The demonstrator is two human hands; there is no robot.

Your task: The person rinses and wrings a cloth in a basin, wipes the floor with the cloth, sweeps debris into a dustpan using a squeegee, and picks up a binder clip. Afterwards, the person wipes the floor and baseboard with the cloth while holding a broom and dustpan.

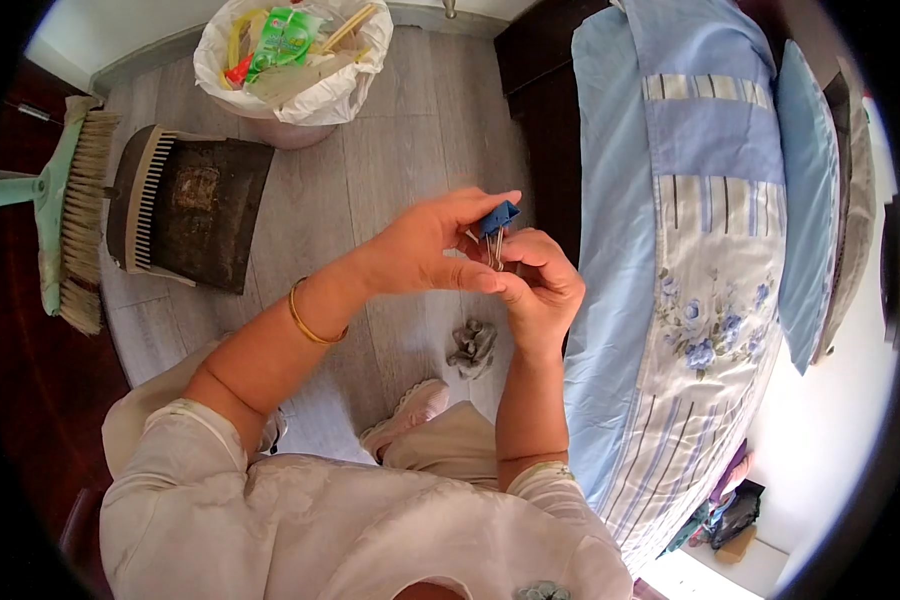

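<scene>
In front of me a blue binder clip [499,217] is held up between both hands, its blue body uppermost and its silver wire handles pointing down. My left hand [425,245] is closed on it from the left, with the index finger along the blue body and the thumb near the handles. From the right, my right hand [542,285] pinches the clip at its wire handles; the fingertips of both hands almost meet there. Exactly which fingers press the handles is partly hidden. A grey crumpled piece [472,348] lies on the floor below my hands.
A bin with a white liner [348,90] holds wrappers and wooden sticks. To the left are a black dustpan [205,210] and a green broom [75,215]. Along the right runs a bed [610,230] with blue and patterned bedding. Grey plank floor [395,150] lies between.
</scene>
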